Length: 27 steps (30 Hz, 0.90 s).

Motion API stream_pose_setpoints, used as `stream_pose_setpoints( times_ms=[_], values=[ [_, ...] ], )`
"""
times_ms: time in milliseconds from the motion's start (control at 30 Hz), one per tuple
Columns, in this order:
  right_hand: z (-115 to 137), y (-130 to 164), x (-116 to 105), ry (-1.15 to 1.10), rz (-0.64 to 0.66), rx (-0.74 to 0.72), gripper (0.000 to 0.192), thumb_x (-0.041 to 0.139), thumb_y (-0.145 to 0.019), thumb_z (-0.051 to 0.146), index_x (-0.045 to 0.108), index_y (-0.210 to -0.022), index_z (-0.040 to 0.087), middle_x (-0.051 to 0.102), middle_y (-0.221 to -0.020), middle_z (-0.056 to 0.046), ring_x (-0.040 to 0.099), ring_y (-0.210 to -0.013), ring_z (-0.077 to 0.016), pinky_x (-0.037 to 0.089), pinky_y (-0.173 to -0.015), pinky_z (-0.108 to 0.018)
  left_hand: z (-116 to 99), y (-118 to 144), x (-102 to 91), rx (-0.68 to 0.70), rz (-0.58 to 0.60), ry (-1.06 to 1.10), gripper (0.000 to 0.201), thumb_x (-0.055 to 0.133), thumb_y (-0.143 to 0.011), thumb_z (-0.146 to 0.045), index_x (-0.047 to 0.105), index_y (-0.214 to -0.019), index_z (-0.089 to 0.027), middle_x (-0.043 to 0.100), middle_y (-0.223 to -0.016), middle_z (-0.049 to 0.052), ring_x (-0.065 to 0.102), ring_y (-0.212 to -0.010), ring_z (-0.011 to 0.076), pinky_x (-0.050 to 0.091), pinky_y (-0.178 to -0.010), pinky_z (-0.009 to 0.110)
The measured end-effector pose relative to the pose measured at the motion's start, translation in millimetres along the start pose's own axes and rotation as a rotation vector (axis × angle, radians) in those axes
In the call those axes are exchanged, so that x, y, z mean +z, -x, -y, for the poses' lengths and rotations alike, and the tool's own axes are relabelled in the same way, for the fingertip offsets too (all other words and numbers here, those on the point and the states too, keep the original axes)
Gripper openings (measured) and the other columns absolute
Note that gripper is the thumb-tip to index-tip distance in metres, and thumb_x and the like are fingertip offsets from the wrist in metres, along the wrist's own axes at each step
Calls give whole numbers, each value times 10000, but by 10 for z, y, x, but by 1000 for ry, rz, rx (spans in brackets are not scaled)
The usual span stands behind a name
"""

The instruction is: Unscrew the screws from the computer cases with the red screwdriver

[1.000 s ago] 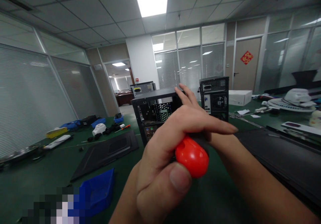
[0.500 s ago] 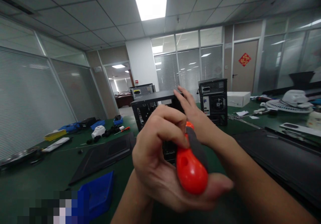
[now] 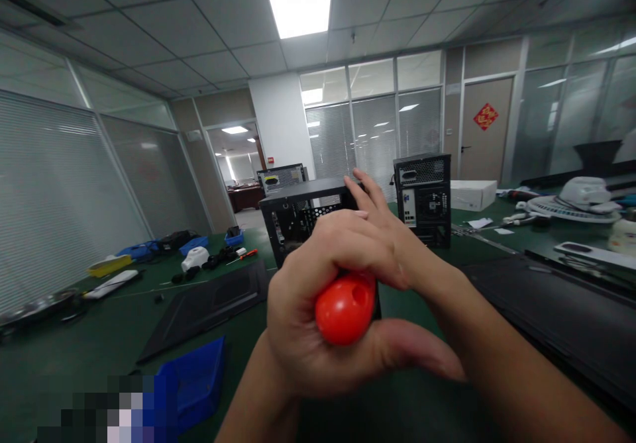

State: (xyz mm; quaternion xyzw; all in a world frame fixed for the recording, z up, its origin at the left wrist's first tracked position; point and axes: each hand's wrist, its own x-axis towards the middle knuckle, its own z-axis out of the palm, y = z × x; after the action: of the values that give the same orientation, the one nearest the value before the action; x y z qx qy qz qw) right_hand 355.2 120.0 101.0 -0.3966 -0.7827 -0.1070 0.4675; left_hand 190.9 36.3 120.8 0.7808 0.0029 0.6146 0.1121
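Note:
My left hand (image 3: 308, 310) is wrapped around the red-and-grey handle of a screwdriver (image 3: 344, 310), its rounded butt facing me. The thumb sticks out to the right, and the shaft and tip are hidden behind the hand. In front stands an open black computer case (image 3: 303, 195), with part of its dark interior showing. My right hand (image 3: 375, 214) reaches past the left one to the case's upper right edge. Its fingers are stretched out there; contact is partly hidden.
A black side panel (image 3: 213, 304) and a blue tray (image 3: 193, 383) lie at left. Another computer case (image 3: 423, 201) stands behind at right, beside a white box (image 3: 472, 195). A large dark panel (image 3: 546, 317) lies at right. An orange-handled screwdriver (image 3: 248, 254) rests farther left.
My left hand has turned the screwdriver handle, so its butt has swung left and up and the grey part is hidden. My right hand has stayed at the case.

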Motion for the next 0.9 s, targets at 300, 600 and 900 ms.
stream_pose_setpoints(
  times_ms=[300, 600, 900],
  values=[
    [-1, 4, -18, -81, 2, -1, 630, 351, -1007, 304, 181, -1612, 262, 26, -1719, -35, 135, -1607, -270, 229, -1329, -500, -77, 12, -74, -44, 101, -44, 449, 394, -1005, -567, 705, -1047, -246, 663, -995, 31, 658, -986, 175, 590, -979, 343],
    [3, 2, -18, -61, -2, -16, 708, 462, -1003, 423, 129, -1618, 313, 21, -1720, -38, 160, -1602, -273, 262, -1318, -512, 29, -92, -5, 137, -175, -163, 330, 763, -820, -527, 622, -905, -242, 641, -1020, -4, 665, -919, 140, 627, -851, 363],
    [33, 4, -51, -28, 24, -8, 842, 561, -919, 389, 120, -1620, 239, -1, -1718, -91, 173, -1596, -295, 293, -1292, -520, 50, -96, 25, 184, -332, -173, 492, 914, -645, -507, 532, -757, -219, 565, -709, -38, 612, -666, 112, 579, -698, 350]
  ],
)
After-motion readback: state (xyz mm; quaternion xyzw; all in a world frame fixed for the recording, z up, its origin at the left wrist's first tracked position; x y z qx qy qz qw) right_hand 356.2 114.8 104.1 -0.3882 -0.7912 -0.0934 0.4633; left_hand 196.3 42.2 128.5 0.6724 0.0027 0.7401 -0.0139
